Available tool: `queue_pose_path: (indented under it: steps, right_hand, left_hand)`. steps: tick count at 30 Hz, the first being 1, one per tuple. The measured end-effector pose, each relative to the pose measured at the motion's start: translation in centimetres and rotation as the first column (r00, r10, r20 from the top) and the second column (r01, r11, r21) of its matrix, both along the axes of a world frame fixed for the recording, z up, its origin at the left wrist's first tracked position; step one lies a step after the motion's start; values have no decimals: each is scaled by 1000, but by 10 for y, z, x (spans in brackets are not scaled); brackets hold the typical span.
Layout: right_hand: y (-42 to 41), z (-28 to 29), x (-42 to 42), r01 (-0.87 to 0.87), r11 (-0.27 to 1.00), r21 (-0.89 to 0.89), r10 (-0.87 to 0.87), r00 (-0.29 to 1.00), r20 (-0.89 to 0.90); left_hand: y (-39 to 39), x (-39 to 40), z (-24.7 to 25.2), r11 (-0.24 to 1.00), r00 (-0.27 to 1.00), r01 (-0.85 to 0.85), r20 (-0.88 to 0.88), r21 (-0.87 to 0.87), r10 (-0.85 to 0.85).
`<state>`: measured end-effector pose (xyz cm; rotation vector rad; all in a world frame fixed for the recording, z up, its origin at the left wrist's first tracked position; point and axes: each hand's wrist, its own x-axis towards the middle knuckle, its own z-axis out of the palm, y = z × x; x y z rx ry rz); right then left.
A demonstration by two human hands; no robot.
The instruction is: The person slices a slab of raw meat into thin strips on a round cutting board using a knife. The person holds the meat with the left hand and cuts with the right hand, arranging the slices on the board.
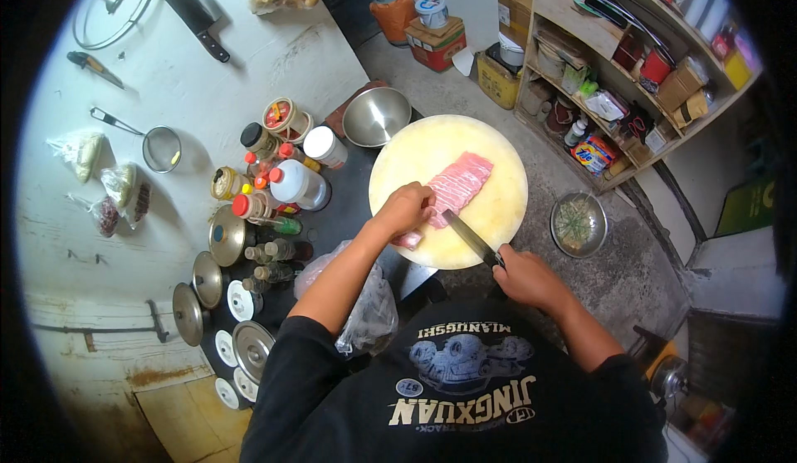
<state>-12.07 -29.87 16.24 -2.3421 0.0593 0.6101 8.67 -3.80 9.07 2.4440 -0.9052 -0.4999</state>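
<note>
A slab of pink raw meat (468, 175), scored with several parallel lines, lies on a round cutting board (498, 214). My left hand (406, 207) has its fingers curled onto the slab's near left end; the fingertips are partly hidden. In my right hand (528, 276) is the black handle of a kitchen knife (468, 235). Its blade points up and left, with the tip at the meat's near edge, close to my left fingers. A smaller meat piece (409, 239) rests at the board's left rim, below my left wrist.
Behind the board stands a steel bowl (377, 116). Bottles and jars, including a white jug (300, 185), crowd the left, near a plastic bag (367, 313). On the floor at right is a basin of greens (578, 224), below a wooden shelf (529, 83). A cleaver (194, 17) hangs on the wall.
</note>
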Motion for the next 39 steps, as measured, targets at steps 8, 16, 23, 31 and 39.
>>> queue_pose_path:
  steps: [8, 16, 23, 31, 39]
  right_hand:
    - [-10, 0, -5, 80, 997, 3, -80, 997, -11]
    - [-10, -15, -7, 86, 996, -4, -86, 996, -5]
    - [-8, -15, -14, 127, 991, 29, -128, 992, 11]
    - [-6, -10, -13, 56, 998, 25, -58, 994, 88]
    - [-15, -16, -11, 305, 884, 354, -247, 948, -199]
  left_hand:
    - [-7, 9, -8, 990, 986, 105, -123, -92, -116]
    - [-2, 21, -5, 940, 945, 318, -45, -121, -325]
    - [-2, 21, -9, 945, 968, 243, -13, -217, -252]
    - [-4, 10, -2, 987, 992, 120, 44, -110, -115]
    - [13, 28, -5, 994, 996, 80, 39, 74, -83]
